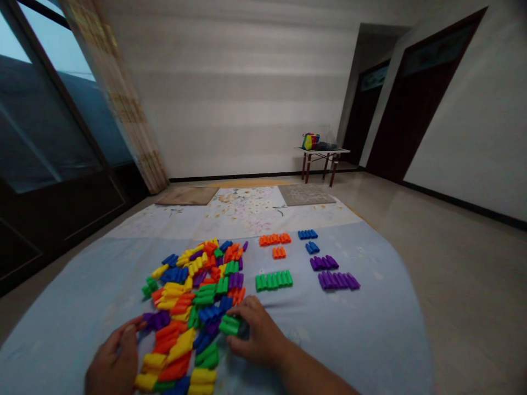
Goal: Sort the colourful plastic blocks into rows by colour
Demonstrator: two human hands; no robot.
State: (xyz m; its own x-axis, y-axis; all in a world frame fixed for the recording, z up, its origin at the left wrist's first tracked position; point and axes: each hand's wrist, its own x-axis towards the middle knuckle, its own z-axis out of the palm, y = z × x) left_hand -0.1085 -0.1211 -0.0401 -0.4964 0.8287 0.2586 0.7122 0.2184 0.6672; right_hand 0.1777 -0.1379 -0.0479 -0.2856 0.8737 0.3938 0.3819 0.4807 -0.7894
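Observation:
A heap of small plastic tubes (177, 302) in yellow, orange, green, blue and purple lies on the light blue cloth. My left hand (113, 356) is at the heap's left edge, thumb and fingers closed at the end of some purple tubes (156, 320). On the heap's right side, my right hand (261, 334) pinches green tubes (229, 325) between thumb and fingers. Sorted by colour to the right are a green row (274, 280), orange rows (275, 239), blue rows (308, 234) and purple rows (338, 281).
The tablecloth's floral part (247, 211) covers the far side, with a brown mat (187, 196) and a grey mat (307, 195) on it. Beyond stands a small folding table (321, 151) bearing a colourful bag (310, 141). A curtain (119, 99) hangs at left.

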